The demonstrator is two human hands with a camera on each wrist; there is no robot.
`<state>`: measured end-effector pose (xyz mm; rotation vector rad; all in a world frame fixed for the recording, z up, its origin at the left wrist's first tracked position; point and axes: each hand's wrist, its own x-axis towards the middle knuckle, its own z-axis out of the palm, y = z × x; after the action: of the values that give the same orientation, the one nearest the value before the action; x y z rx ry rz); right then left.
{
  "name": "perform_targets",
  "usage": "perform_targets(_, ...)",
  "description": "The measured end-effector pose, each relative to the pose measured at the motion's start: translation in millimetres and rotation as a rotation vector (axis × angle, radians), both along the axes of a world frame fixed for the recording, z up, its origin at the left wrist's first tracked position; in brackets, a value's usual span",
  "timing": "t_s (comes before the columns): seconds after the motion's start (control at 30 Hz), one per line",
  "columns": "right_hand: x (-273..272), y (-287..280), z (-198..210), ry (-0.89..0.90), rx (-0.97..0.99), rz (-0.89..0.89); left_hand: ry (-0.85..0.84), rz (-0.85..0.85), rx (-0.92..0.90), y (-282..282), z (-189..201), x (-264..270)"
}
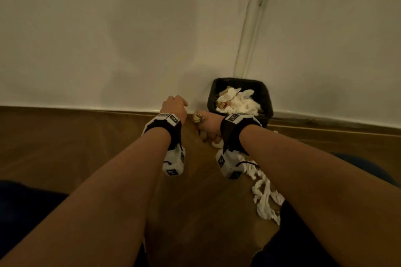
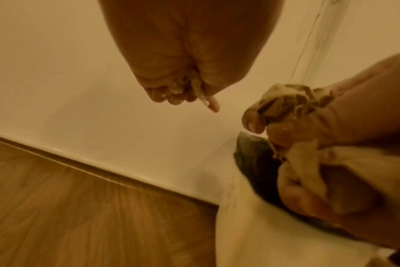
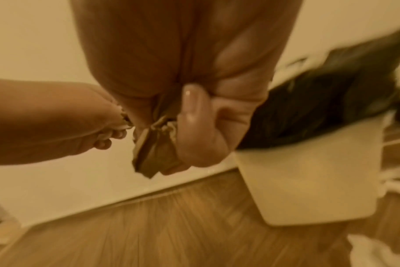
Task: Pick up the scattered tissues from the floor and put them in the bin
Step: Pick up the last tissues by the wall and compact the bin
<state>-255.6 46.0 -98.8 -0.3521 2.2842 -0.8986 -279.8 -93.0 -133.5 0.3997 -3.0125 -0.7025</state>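
a crumpled brownish tissue (image 1: 198,119) sits at the centre of the head view, bunched in the right hand (image 1: 211,127), whose fingers and thumb curl tightly round it. just left of it the left hand (image 1: 174,107) is closed on a small tissue scrap (image 2: 183,86). the bin (image 1: 238,102), right of centre against the wall, holds a heap of white tissues. more white tissues (image 1: 265,193) trail across the wooden floor (image 1: 86,147) at lower right.
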Motion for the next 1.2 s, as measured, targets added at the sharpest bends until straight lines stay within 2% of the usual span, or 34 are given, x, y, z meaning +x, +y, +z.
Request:
perform_targets(0.2,8.0,46.7,38.4,0.229,-0.1,-0.177,0.0,0.033,0.222,39.2,53.2,9.9)
perform_targets(0.37,0.2,80.9,62.2,0.212,-0.187,-0.351,0.001,-0.052,0.439,67.4,81.3,12.5)
perform_targets(0.47,-9.2,97.6,68.8,0.304,-0.231,-0.413,-0.018,-0.159,0.331,86.5,95.7,7.6)
perform_targets(0.53,-17.6,109.7,66.4,0.352,-0.275,-0.464,0.031,-0.217,0.326,103.1,106.9,2.0)
perform_targets(0.6,-25.9,122.5,59.0,0.335,-0.308,-0.532,0.077,-0.253,0.239,120.0,114.6,-7.1)
perform_targets(0.7,-42.1,136.4,45.4,0.273,-0.261,-0.64,0.103,-0.288,0.199,140.0,112.1,-22.9)
perform_targets(0.83,-59.6,140.2,30.0,0.157,-0.236,-0.718,0.076,-0.288,0.114,153.5,89.6,-43.4)
perform_targets(0.93,-72.3,144.3,15.4,0.256,-0.14,-0.705,0.15,-0.31,0.141,151.1,81.7,-58.2)
perform_targets(1.03,-88.2,148.3,2.6,0.373,-0.138,-0.658,0.216,-0.316,0.204,142.9,76.2,-74.5)
perform_targets(1.2,-107.9,139.8,-16.7,0.553,-0.146,-0.558,0.146,-0.205,0.237,124.3,51.2,-101.8)
